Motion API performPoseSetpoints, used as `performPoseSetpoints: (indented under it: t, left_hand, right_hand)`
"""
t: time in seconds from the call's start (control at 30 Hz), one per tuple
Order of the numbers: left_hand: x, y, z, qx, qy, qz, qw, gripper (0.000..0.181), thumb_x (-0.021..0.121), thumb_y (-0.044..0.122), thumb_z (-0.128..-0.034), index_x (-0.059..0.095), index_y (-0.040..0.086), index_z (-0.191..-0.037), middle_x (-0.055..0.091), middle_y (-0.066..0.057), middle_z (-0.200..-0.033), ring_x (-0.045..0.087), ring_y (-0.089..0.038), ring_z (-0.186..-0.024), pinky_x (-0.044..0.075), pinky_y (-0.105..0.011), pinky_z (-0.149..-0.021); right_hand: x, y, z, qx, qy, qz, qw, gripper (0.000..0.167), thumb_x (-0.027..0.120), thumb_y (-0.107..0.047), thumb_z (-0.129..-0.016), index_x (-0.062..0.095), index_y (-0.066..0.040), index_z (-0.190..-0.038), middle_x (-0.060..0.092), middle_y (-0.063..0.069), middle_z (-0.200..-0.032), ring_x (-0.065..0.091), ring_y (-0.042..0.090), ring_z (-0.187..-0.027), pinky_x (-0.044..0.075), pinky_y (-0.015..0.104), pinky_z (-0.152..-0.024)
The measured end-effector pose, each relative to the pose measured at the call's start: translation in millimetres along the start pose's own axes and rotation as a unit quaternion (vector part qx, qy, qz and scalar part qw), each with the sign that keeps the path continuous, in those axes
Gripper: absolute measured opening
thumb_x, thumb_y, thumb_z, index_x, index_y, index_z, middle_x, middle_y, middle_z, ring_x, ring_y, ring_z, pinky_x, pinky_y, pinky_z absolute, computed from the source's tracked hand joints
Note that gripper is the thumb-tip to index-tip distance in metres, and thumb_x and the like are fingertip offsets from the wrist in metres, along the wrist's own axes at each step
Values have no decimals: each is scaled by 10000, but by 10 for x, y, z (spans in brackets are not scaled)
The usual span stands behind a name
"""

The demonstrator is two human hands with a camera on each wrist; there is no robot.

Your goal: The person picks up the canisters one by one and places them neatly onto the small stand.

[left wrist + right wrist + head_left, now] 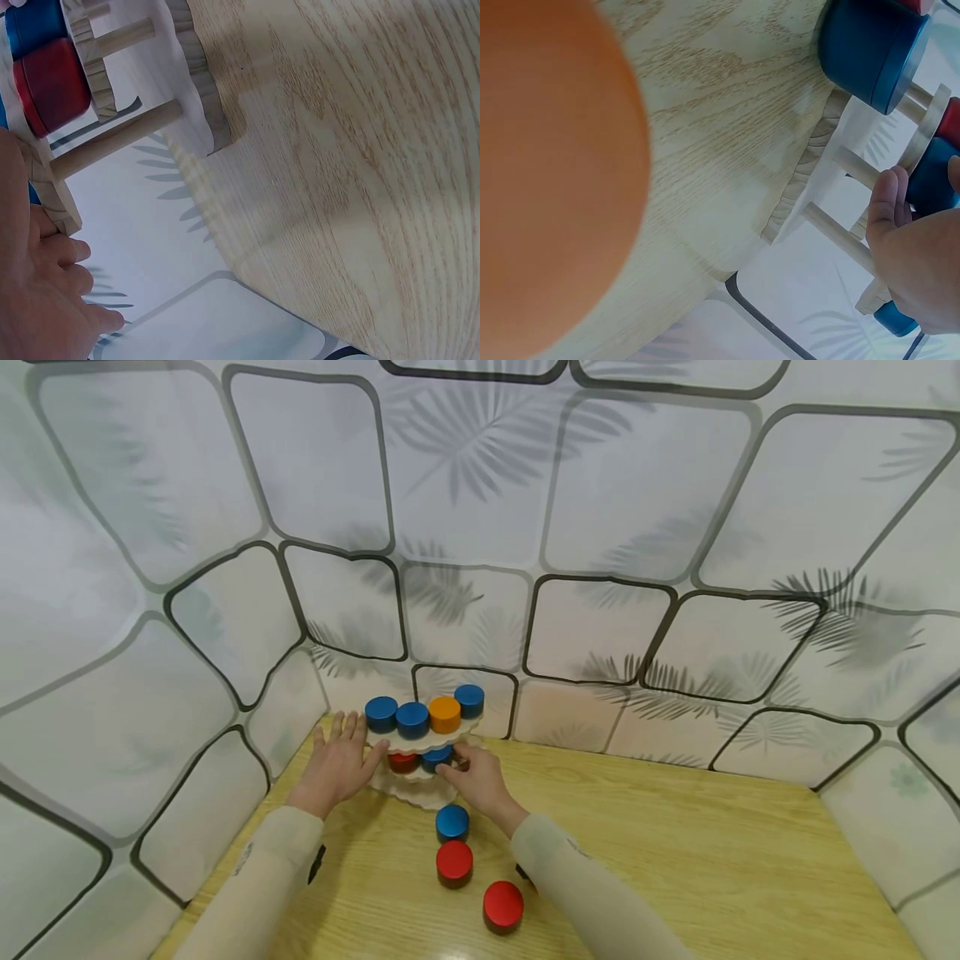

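Note:
A tiered wooden stand (408, 789) with scalloped edges stands near the back left corner of the table. Several blue tins (381, 715) and an orange tin (445, 715) line its top tier. On the tier below are a red tin (403, 762) and a blue tin (437, 758). My right hand (483, 783) reaches in from the right and pinches that blue tin (932, 176) between thumb and fingers. My left hand (335, 766) rests, fingers extended, against the left side of the top tier; in the left wrist view it touches the shelf edge (60, 202).
In front of the stand, a blue tin (452, 822) and two red tins (454, 864) stand on the wooden table (675, 843). A large orange round thing (555, 180) fills the right wrist view's left side. Patterned white walls (600, 635) enclose the back and sides.

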State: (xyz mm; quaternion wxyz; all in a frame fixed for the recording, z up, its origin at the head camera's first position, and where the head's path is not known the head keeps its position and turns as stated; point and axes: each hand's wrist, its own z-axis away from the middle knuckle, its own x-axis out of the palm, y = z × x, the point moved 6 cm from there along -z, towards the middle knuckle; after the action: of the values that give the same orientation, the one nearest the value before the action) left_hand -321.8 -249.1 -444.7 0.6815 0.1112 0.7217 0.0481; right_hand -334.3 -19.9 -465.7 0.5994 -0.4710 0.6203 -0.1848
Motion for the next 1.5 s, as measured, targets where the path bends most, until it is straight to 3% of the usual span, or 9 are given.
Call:
performPoseSetpoints:
  t: [0.33,0.6,0.8,1.07,1.3,1.5]
  left_hand:
    - [-8,16,5,-18,-15,33,10000,804,324,523,-1138,221,-101,-1634,219,-332,-1698,147,-548,-1589,118,-770,-1234]
    - [-3,11,4,-32,-9,54,10000,810,322,530,-1137,215,-99,-1636,223,-333,-1698,147,-547,-1589,115,-768,-1236]
    - [3,8,0,-47,-5,52,10000,811,321,532,-1135,221,-98,-1636,216,-333,-1699,149,-547,-1589,122,-768,-1235]
    - [12,3,-2,-62,-3,61,10000,809,320,530,-1135,221,-97,-1636,209,-333,-1701,142,-543,-1592,122,-766,-1236]
    - [12,14,3,-45,-49,60,10000,817,311,539,-1135,212,-99,-1636,195,-329,-1704,132,-540,-1594,124,-765,-1237]
    - [-6,10,14,-42,-36,107,9999,813,317,531,-1137,209,-101,-1635,184,-333,-1704,126,-543,-1594,117,-765,-1238]
  right_hand:
    - [4,-15,-10,-56,33,38,10000,120,745,-176,-992,713,-67,-955,718,106,-973,677,214,-871,566,245,-723]
    - [8,-12,-18,37,29,19,10000,153,747,-202,-992,760,-68,-1064,734,93,-1011,651,194,-877,552,247,-728]
    - [8,-17,-18,-41,75,62,9999,122,754,-199,-986,750,-80,-1016,729,83,-981,640,182,-855,544,236,-711]
    - [17,-7,-12,76,118,27,9999,202,767,-195,-978,777,-63,-1130,742,102,-1037,650,188,-859,555,232,-702]
    - [-30,72,17,521,5,-242,9983,431,765,-193,-981,695,-8,-1365,731,176,-1245,694,227,-940,603,273,-733]
    - [-132,132,48,475,-110,-241,9985,432,753,-213,-986,698,-55,-1384,732,168,-1259,696,212,-916,578,255,-684]
